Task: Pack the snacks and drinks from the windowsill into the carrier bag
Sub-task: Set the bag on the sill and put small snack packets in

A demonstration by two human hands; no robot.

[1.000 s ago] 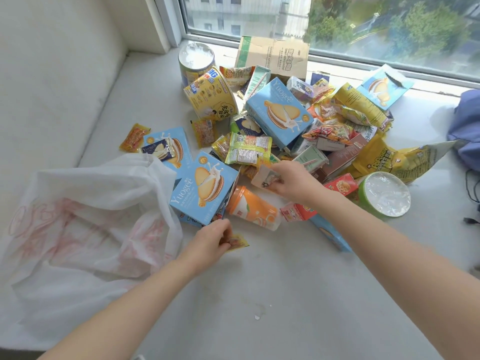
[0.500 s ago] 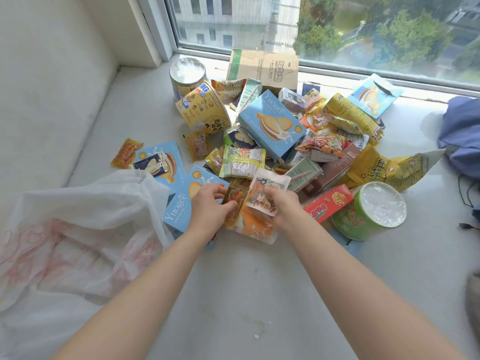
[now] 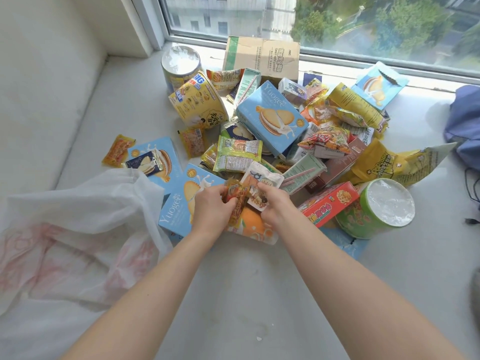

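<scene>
A heap of snacks and drinks covers the white windowsill [image 3: 233,294]. My left hand [image 3: 211,209] grips a small orange-yellow snack packet [image 3: 235,194] over the front of the heap. My right hand [image 3: 275,206] pinches a white snack pouch [image 3: 262,178] with a cartoon print, right beside the left hand. Under both hands lies an orange drink cup [image 3: 255,226] on its side. A blue Yuogee biscuit box [image 3: 179,201] lies just left of my left hand. The white carrier bag [image 3: 78,229] with red print lies crumpled at the left.
A red snack box [image 3: 327,206] and a green tub [image 3: 376,209] lie right of my hands. Behind are yellow tubs [image 3: 197,102], a big blue biscuit box [image 3: 272,118], a cardboard box [image 3: 262,58] and yellow bags [image 3: 384,165]. Blue cloth [image 3: 465,126] sits at the far right.
My left hand has lifted the small packet from the sill up to the heap. My right hand has drawn the white pouch back, so both hands now meet above the orange cup.
</scene>
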